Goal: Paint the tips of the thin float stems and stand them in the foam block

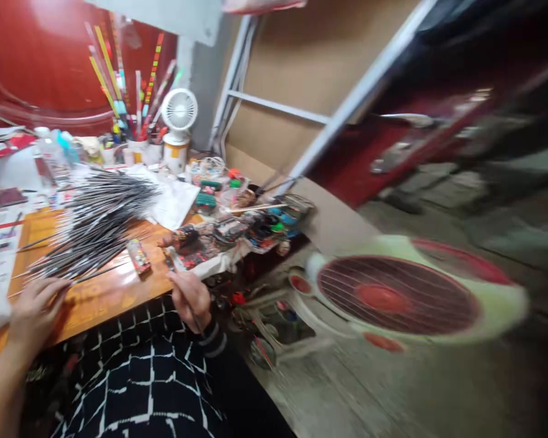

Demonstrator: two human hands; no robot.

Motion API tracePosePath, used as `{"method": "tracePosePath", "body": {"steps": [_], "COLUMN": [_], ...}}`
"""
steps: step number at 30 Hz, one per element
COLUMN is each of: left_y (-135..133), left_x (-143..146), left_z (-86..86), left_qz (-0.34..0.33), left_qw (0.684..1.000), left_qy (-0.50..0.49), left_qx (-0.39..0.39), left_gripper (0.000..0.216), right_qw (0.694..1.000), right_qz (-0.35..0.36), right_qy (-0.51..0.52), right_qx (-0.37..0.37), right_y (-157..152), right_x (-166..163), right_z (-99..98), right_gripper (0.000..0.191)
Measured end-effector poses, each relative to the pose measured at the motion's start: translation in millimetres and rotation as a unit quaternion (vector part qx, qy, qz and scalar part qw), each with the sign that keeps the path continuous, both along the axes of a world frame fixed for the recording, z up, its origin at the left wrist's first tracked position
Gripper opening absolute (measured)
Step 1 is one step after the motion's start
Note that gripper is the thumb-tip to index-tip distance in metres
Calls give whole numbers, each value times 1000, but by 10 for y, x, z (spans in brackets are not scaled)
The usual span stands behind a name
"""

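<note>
My left hand (39,307) rests at the near left of the orange tabletop, its fingers closed on the near end of a thin dark rod (98,275). Beyond it spreads a large loose pile of similar slender dark rods (95,219) with paler ends. My right hand (190,298), at the table's near right edge, is wrapped around a slim pen-like tool (169,261) pointing up and left. Blur hides what kind of tool it is. Between the hands lies a small colourful box (139,257), touched by neither.
White paper (178,204) lies behind the pile. A small white fan (179,111) stands beside cups of colourful sticks (153,79). Clutter (251,228) fills the table's right side. A larger fan (393,295) with a red centre and a metal frame (360,79) are to the right.
</note>
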State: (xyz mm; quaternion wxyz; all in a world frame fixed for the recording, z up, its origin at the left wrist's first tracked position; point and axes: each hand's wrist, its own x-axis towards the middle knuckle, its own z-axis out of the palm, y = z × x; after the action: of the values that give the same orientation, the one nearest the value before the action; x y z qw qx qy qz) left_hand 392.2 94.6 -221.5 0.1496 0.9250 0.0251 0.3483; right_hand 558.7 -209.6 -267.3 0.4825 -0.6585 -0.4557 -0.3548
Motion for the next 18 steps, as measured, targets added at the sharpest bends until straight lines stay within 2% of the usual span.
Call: {"method": "tracePosePath", "body": {"steps": [3,7,13,18], "left_y": [81,93,84,78], "left_x": [-174,-185,-215,-205], "left_z": [-68,-119,-124,-136], "left_qz": [33,41,59,70], "left_qw": [999,997,996,994], "left_qy": [17,22,22,33], "left_qx": [34,54,64,78], "left_gripper": [20,20,21,23], "right_qw": [1000,999,1000,998], "right_qz": [-12,-8,23,27], "right_qy": [9,26,18,30], "right_qx": [16,18,-3,-49], "right_y": [-1,73,320,502], "right_x": [22,29,51,84], "right_z": [-56,-101,-97,-118], "right_gripper": [40,40,47,51]}}
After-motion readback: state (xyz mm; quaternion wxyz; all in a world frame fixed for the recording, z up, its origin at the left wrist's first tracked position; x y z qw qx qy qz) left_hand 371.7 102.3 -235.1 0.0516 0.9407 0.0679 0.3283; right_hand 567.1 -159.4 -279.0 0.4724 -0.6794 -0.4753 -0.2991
